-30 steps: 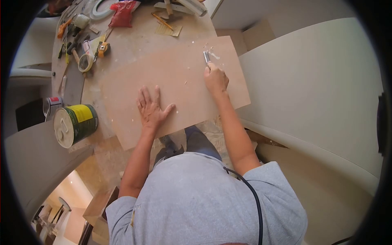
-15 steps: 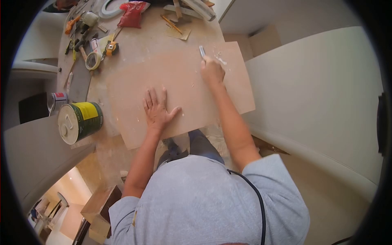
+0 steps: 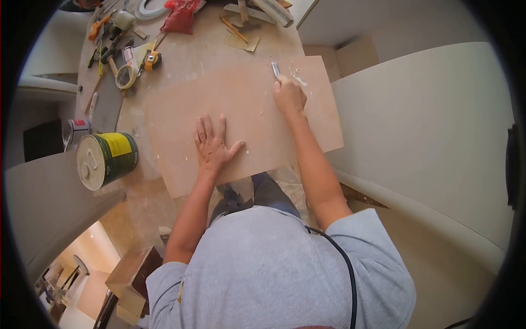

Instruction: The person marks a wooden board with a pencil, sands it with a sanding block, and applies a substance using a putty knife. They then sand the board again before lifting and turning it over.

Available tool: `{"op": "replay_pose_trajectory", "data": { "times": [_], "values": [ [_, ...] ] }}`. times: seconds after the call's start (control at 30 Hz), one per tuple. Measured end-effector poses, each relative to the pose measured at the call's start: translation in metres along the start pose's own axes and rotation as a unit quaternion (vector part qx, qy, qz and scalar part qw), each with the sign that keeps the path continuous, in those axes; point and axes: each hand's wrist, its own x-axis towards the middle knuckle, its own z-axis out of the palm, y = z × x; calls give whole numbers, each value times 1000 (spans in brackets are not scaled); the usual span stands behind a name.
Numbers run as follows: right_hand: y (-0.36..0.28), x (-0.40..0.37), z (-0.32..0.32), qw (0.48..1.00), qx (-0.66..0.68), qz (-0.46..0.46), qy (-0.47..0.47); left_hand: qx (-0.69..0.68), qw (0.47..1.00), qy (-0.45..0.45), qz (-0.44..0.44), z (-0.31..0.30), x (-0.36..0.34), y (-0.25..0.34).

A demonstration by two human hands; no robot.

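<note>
A brown fibreboard panel (image 3: 252,98) lies flat on the round worktable (image 3: 186,52). My left hand (image 3: 212,143) presses flat on the panel near its front edge, fingers spread. My right hand (image 3: 289,96) grips a small metal scraper (image 3: 275,69), whose blade touches the panel near its far right corner. White flecks and a white smear (image 3: 298,79) lie on the board beside the blade.
A large yellow-labelled paint can (image 3: 104,159) lies on its side at the table's left edge, a small tin (image 3: 75,130) behind it. Tape roll (image 3: 126,75), tape measure (image 3: 152,59), hand tools (image 3: 107,38) and a red bag (image 3: 179,15) crowd the far table. White curved panels (image 3: 427,126) stand at right.
My right hand has drawn the scraper back and forth in short strokes near the panel's far right corner. My left hand has stayed flat on the board.
</note>
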Motion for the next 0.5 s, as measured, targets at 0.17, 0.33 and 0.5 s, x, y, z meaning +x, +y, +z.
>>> {"op": "replay_pose_trajectory", "data": {
  "times": [0.17, 0.33, 0.5],
  "values": [
    [4, -11, -4, 999, 19, -19, 26, -2, 1000, 3, -2, 3, -5, 0],
    [1, -20, 6, 999, 32, -27, 21, 0, 1000, 3, -3, 0, -1, 2],
    [-2, -22, -1, 1000, 21, -15, -16, 8, 1000, 12, 10, -4, -1, 2]
  ]
}}
